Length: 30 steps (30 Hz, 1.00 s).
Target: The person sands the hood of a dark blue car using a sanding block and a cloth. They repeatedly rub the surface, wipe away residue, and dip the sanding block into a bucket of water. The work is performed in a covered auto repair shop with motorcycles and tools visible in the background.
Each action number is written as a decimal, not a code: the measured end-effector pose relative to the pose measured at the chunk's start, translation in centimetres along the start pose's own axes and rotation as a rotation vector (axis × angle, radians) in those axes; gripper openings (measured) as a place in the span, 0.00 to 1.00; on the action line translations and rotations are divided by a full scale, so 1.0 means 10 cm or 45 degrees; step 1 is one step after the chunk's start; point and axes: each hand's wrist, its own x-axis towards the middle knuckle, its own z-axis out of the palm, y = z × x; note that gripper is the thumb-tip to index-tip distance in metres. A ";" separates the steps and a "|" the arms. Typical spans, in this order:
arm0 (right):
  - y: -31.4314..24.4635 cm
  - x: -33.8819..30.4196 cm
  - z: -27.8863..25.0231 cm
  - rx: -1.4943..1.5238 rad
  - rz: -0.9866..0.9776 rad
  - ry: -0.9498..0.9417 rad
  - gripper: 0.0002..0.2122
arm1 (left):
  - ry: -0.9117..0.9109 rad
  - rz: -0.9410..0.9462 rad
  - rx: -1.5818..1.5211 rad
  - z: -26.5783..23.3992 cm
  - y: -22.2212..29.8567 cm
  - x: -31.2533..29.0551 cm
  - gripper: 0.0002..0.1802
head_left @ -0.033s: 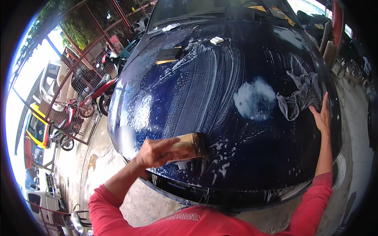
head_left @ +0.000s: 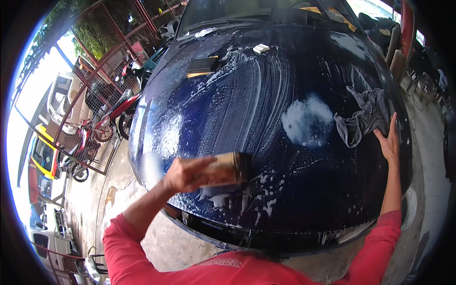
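Observation:
My left hand [head_left: 184, 175] is closed around a sanding block [head_left: 227, 168], a dark block wrapped in tan paper, on the near part of a wet dark blue car hood [head_left: 323, 190]. The block is slightly smeared by motion. Suds streak the paint around and beyond it. At the hood's right side my right hand [head_left: 389, 144] lies with thumb and fingers apart, holding nothing. Its thumb is at the lower edge of a crumpled grey cloth [head_left: 365, 114]. A pale, whitish patch [head_left: 308, 119] shows on the paint between the two hands.
Farther up the hood lie a black block [head_left: 203, 65] over tan paper, a small white ribbed piece [head_left: 261, 48] and a crumpled white scrap [head_left: 205, 32]. Beyond rises the windshield [head_left: 228, 12]. A red motorcycle [head_left: 114, 111] and a mesh fence [head_left: 90, 90] stand left.
My left hand and the sanding block have moved slightly farther up the hood, away from its front edge. My right hand stays in place.

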 end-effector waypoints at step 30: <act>-4.43 -2.29 0.01 0.583 -0.576 -0.405 0.26 | 0.525 -0.199 -0.080 -1.04 -1.20 -0.41 0.22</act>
